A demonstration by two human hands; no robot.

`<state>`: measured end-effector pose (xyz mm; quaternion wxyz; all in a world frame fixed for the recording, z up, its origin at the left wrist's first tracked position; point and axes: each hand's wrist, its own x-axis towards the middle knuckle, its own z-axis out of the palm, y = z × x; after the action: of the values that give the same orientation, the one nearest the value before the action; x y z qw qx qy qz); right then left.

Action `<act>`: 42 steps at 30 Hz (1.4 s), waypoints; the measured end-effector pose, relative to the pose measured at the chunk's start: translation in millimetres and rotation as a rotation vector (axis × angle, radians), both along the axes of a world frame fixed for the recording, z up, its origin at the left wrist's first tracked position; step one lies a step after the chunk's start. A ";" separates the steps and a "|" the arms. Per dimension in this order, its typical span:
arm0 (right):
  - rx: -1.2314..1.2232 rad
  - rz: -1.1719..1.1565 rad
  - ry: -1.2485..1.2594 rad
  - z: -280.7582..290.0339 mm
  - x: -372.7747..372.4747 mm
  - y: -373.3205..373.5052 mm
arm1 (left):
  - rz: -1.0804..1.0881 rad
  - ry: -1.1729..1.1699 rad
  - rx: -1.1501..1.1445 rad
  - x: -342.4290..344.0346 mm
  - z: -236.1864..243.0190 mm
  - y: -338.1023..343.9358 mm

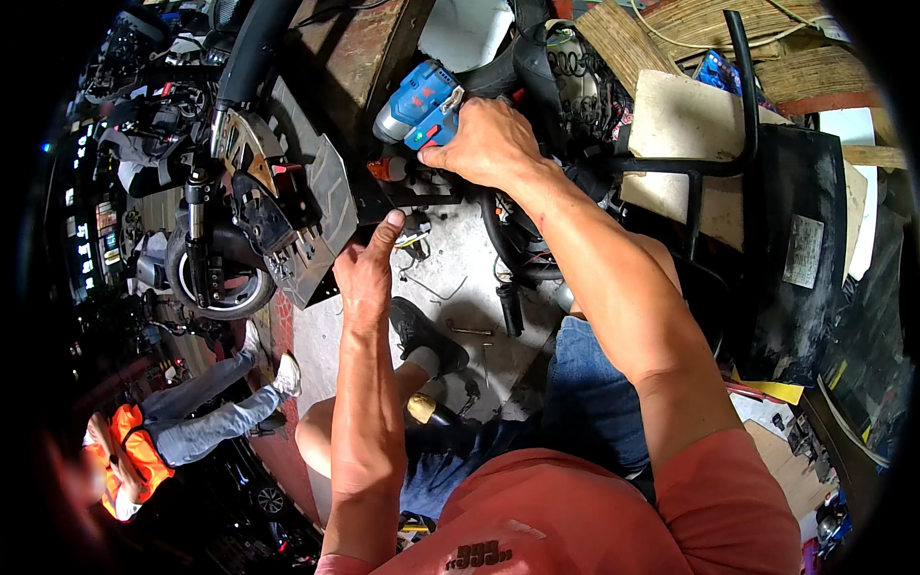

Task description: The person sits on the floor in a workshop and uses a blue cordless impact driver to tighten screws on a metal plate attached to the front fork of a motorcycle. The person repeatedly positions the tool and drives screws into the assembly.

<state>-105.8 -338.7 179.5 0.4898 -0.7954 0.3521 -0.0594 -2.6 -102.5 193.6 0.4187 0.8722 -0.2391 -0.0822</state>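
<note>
My right hand [494, 139] grips a blue cordless power tool [414, 101] near the top middle, with the fingers wrapped round its blue lower body. A small orange-red item [385, 170] lies just under it. Lower and to the left, my left hand [364, 264] holds the edge of a dark grey angular panel [321, 220] on a scooter-like frame, its thumb up and the other fingers partly hidden. A black bar runs between the panel and the dark parts under my right arm.
Scooters with a wheel [225, 283] stand at the left. A person in an orange vest [134, 441] is at lower left. Boards [676, 120], black tubing [738, 86] and a dark panel [786, 240] crowd the right. My foot [422, 340] rests on grey floor among loose tools.
</note>
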 end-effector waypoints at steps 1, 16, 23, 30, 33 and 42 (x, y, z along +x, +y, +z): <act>-0.002 0.000 0.002 -0.3 0.0 -0.1 | -0.007 0.002 -0.031 -2.0 -0.4 -2.4; -0.033 0.008 0.060 -3.2 8.8 -0.1 | 0.072 0.149 0.025 -20.7 22.4 -17.4; -0.085 -0.016 -0.042 -15.9 18.3 5.2 | 0.019 0.195 0.130 -15.0 20.6 -15.4; -0.053 0.034 -0.202 -17.9 19.9 15.7 | -0.059 -0.027 0.087 -24.9 24.2 -7.0; 0.127 0.039 -0.255 -35.6 21.4 13.6 | -0.129 -0.250 0.023 -34.2 18.7 -1.6; -0.254 -0.047 -0.374 -44.0 21.7 9.8 | -0.214 -0.482 0.014 -13.9 141.3 93.0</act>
<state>-84.2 -328.9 135.5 0.4408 -0.8175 0.2634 -0.2609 -16.4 -9.5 334.9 0.3325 0.8393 -0.4221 0.0824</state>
